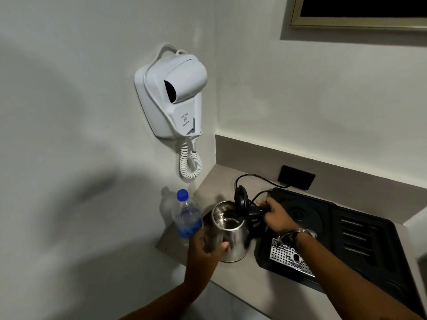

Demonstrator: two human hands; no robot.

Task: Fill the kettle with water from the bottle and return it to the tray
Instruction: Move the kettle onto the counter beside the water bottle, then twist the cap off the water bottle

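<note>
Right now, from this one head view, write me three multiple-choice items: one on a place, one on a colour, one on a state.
1. Where does the kettle stand?
A. on the counter, left of the tray
B. on the tray's round base
C. on the floor

2. What colour is the cap on the bottle?
A. red
B. white
C. blue

3. How is the kettle's lid?
A. shut
B. flipped up, open
C. lying off on the counter

Key: 1 A, it stands on the counter beside the black tray. 2 C, the cap is blue and still on. 3 B, the lid stands up above the open mouth, with the right hand at the handle and the left hand on the bottle.
</note>
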